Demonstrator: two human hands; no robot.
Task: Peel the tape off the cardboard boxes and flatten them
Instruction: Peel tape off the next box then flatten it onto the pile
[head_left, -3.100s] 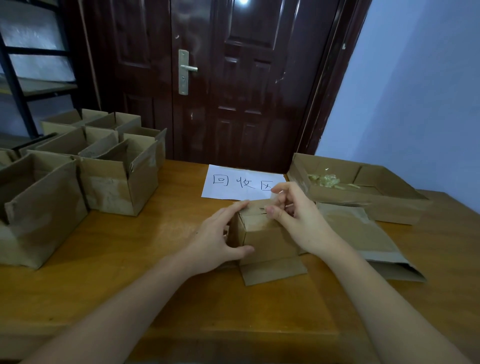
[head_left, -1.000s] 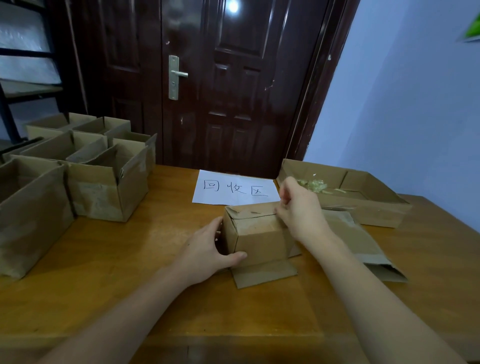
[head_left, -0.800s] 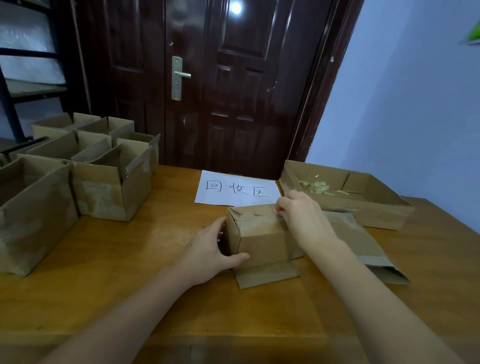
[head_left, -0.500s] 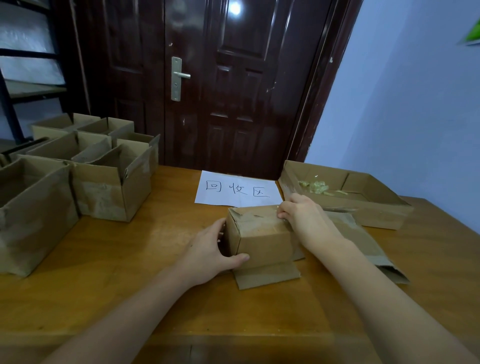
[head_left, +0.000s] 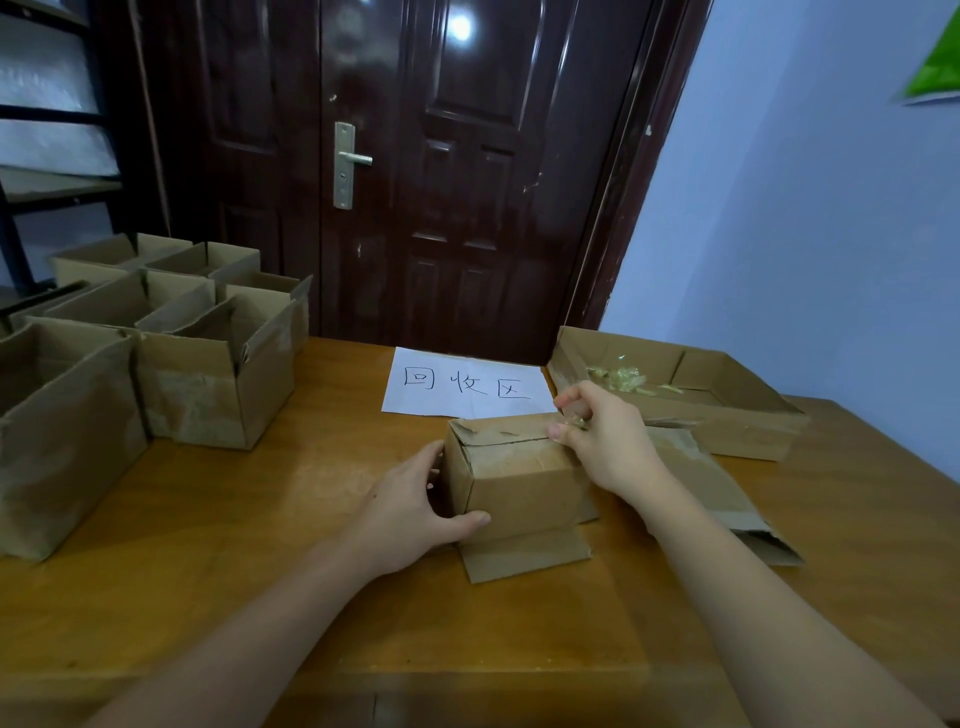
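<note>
While your left hand (head_left: 410, 512) is bracing the small cardboard box (head_left: 514, 475) near the counter's (head_left: 260, 519) middle, fingers curled round its left end, your right hand (head_left: 602, 439) is pinching a strip of clear tape (head_left: 574, 418) at the box's top seam. Pulling too sharply is likely to snap the tape or tear the cardboard. The white sheet (head_left: 467, 384) behind the box is reading "回收区".

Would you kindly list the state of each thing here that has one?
Small box: closed, gripped by left hand.
Right hand: pinching tape at the top.
Left boxes: open.
Tray box: open, holds tape scraps.
Flattened box: flat.
Door: shut.
</note>
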